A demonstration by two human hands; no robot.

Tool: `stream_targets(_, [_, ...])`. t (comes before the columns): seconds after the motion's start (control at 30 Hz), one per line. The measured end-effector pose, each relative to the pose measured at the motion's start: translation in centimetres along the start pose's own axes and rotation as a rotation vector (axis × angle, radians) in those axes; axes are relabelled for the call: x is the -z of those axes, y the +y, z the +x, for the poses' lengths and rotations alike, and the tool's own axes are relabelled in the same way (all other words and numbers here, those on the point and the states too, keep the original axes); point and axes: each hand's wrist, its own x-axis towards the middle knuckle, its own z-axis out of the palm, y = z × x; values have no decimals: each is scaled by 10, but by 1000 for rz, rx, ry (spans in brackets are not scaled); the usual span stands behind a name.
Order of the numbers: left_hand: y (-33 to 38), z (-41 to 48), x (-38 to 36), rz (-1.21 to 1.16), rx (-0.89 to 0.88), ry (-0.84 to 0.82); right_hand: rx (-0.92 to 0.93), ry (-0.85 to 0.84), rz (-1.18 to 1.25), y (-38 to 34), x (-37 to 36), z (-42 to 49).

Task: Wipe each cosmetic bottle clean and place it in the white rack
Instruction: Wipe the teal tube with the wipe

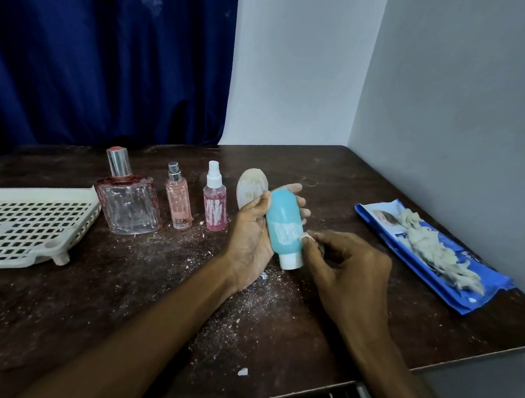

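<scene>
My left hand (249, 229) grips a teal bottle (283, 222) with a white cap pointing toward me, held just above the table at centre. My right hand (340, 266) pinches a small white scrap at the bottle's torn white label. Behind them stand a large clear perfume bottle (127, 201) with a silver cap, a slim pink spray bottle (179, 199), a small pink spray bottle (215, 201) with a white nozzle, and a cream oval bottle (251, 187), partly hidden by my left hand. The white perforated rack (26, 222) lies at the left edge with nothing visible in it.
A blue packet (422, 256) with a wad of greyish cloth (437, 251) on it lies at the right, close to the wall. White flakes and dust cover the dark wooden table (123, 307). A blue curtain hangs behind the table's far edge.
</scene>
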Motion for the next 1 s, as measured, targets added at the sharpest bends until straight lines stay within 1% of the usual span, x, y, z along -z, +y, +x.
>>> stream_targets(0.2, [0,0,1,-7,11,6,72,-30,-11,-2,2,-1])
stream_targets(0.3, [-1,-1,0,2,14,0,41,-4,-18,2,2,-1])
stream_targets(0.5, [0,-2,1,-18,30,-5,50,-19,42,-2,1,-2])
stream_targets(0.63, [0,-3,-1,13,23,-17,33,14,25,1,0,0])
stream_targets(0.73, [1,-3,-2,11,26,-15,84,-5,70,-1,0,1])
stream_targets(0.83, [2,-4,-2,-5,35,-16,120,-28,26,-1,2,-2])
stream_targets(1.0, [2,-6,-5,16,26,-28,72,37,29,1,-2,3])
